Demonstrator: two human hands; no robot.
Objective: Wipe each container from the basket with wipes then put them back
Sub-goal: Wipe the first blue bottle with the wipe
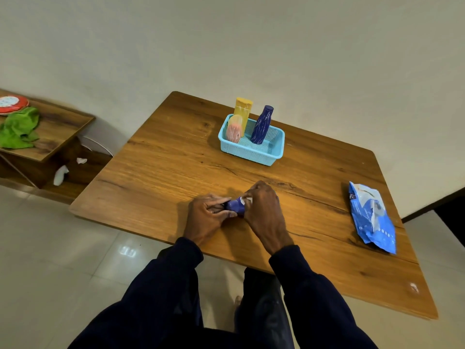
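Both hands are together in the lower middle of the frame, just above the near edge of the table (163, 172). Between them is a small blue container (235, 205), lying sideways. The left hand (206, 214) has its fingers curled round the container's left end, so that end is mostly hidden. The right hand (263, 210) is curled over the other end, pinching a white wipe (245, 199) against it. Only a bit of the wipe peeks out at the top of the container, right beside the right fingers. So it's 2 closed grips, with only the middle of the container showing.

The light blue basket (251, 151) sits in the upper middle of the frame, well apart from the hands. It holds 3 things: a yellow bottle (242, 108) at the back, a pink container (234, 132) leaning in front of it, and a navy bottle (261, 124) tilted on the right.

The wipes pack (372, 217) lies flat at the right of the frame, near the table's right edge.

At the far left there's a low shelf (63, 124) with a green cloth (20, 129) and a red tin (12, 104) on top, and 2 crumpled white tissues (60, 175) lower down.
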